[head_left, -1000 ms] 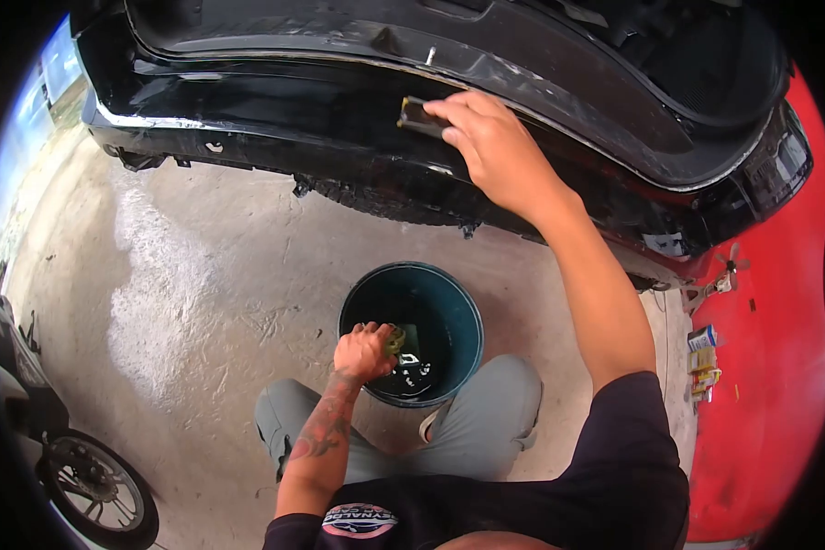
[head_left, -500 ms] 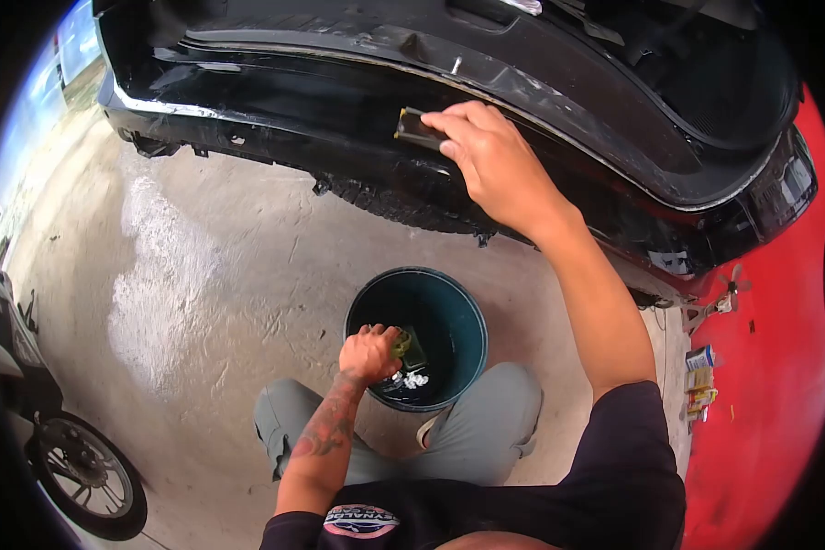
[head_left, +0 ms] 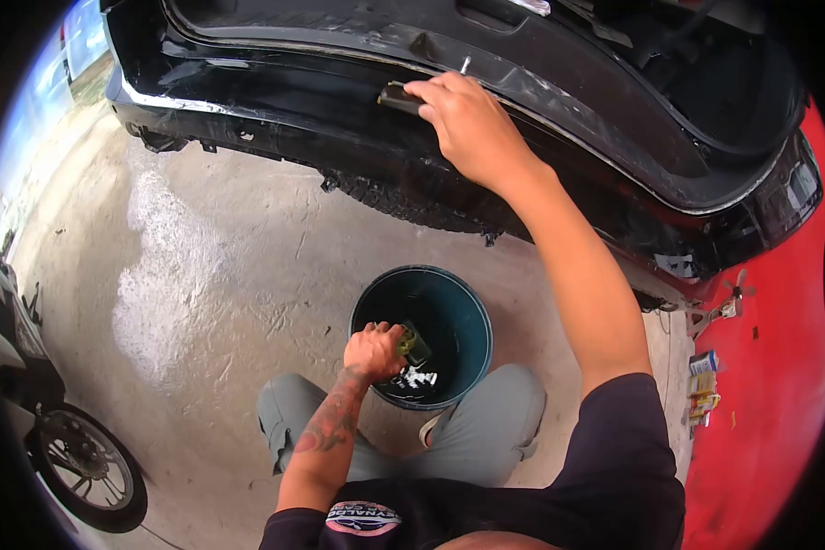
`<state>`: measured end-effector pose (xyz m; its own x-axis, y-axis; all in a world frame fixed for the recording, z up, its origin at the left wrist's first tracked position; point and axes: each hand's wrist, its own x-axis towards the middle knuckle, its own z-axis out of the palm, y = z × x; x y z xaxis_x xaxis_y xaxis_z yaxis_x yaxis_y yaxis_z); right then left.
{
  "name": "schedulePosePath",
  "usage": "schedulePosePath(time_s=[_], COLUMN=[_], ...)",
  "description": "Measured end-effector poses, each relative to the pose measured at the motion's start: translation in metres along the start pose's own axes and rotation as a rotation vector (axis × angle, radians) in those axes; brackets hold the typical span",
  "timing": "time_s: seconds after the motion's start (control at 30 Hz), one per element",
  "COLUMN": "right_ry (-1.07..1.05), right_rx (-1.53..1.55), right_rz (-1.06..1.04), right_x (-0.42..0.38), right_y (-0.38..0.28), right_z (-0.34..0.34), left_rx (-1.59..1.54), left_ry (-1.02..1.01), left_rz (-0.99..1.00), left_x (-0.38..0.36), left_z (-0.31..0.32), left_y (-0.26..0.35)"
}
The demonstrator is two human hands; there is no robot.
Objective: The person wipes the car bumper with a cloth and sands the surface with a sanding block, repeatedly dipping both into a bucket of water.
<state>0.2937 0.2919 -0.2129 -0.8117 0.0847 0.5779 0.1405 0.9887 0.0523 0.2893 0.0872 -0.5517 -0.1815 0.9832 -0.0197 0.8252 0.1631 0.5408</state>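
Right hand [head_left: 475,128], toward twelve o'clock: fingers pinched narrow on a dark block [head_left: 400,98], seen against the black bumper [head_left: 275,99]; contact cannot be told. Left hand [head_left: 374,351], at the nine o'clock side of the bucket [head_left: 467,321]: fingers curled around a partly hidden greenish object [head_left: 406,342]. The bucket stands on the floor [head_left: 247,312], toward six o'clock.

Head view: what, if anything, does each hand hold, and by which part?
The right hand holds a dark block by its wrist-side end. The left hand holds a greenish thing, exact grip hidden.
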Motion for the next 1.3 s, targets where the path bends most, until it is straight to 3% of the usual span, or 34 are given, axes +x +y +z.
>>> schedulePosePath(time_s=[0.23, 0.67, 0.8, 1.3], right_ry=[-0.06, -0.071, 0.017, -0.048], right_rx=[0.05, 0.091, 0.057, -0.038], right_rz=[-0.024, 0.027, -0.006, -0.048], right_x=[-0.018, -0.002, 0.011, -0.006], right_y=[-0.028, -0.019, -0.004, -0.027], right_z=[-0.016, -0.01, 0.008, -0.006], left_rx=[-0.016, -0.013, -0.001, -0.025], left_ry=[0.033, -0.003, 0.037, 0.035], left_rz=[0.004, -0.006, 0.027, 0.006], left_x=[0.002, 0.0, -0.001, 0.0], left_z=[0.0, -0.002, 0.0, 0.001], left_y=[-0.002, 0.0, -0.002, -0.001])
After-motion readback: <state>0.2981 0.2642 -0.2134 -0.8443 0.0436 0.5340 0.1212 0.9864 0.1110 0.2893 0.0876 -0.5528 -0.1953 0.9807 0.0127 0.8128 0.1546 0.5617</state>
